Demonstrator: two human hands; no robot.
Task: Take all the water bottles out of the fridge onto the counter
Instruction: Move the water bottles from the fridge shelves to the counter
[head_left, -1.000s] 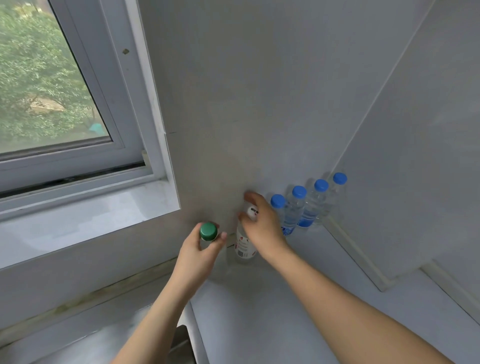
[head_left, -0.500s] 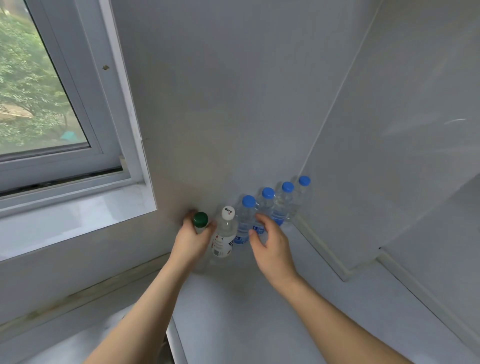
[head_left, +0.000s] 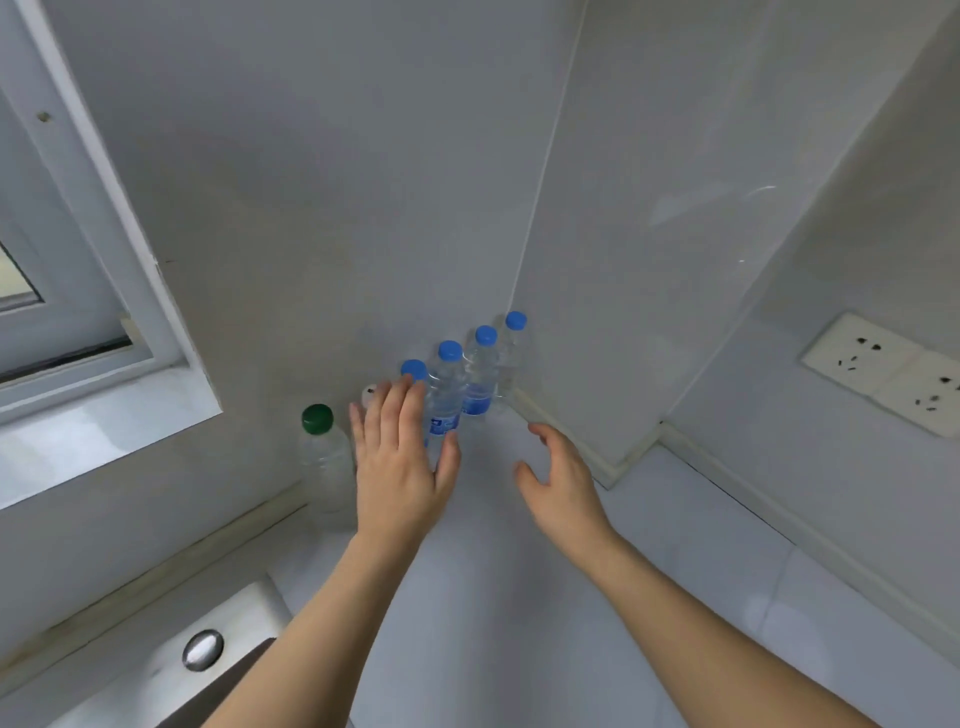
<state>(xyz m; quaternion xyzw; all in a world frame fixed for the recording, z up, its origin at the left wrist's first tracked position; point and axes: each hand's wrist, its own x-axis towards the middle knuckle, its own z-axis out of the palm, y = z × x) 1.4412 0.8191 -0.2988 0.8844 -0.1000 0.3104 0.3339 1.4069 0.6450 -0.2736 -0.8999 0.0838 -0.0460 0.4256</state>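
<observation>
Several clear water bottles stand in a row against the wall on the white counter (head_left: 519, 597). A green-capped bottle (head_left: 323, 457) is at the left end. A white-capped bottle (head_left: 370, 395) comes after it, mostly hidden behind my left hand (head_left: 400, 467). Blue-capped bottles (head_left: 449, 395) run from there into the corner. My left hand is spread flat with straight fingers in front of the white-capped bottle, holding nothing. My right hand (head_left: 563, 488) hovers open to the right, apart from the bottles.
A sink edge with a round metal fitting (head_left: 203, 649) lies at the lower left. A window frame (head_left: 104, 332) and sill are on the left. A wall socket plate (head_left: 893, 374) sits on the right wall.
My left hand has let go of the green-capped bottle and moved right with fingers spread. My right hand has drawn back from the bottles. The view has shifted right.
</observation>
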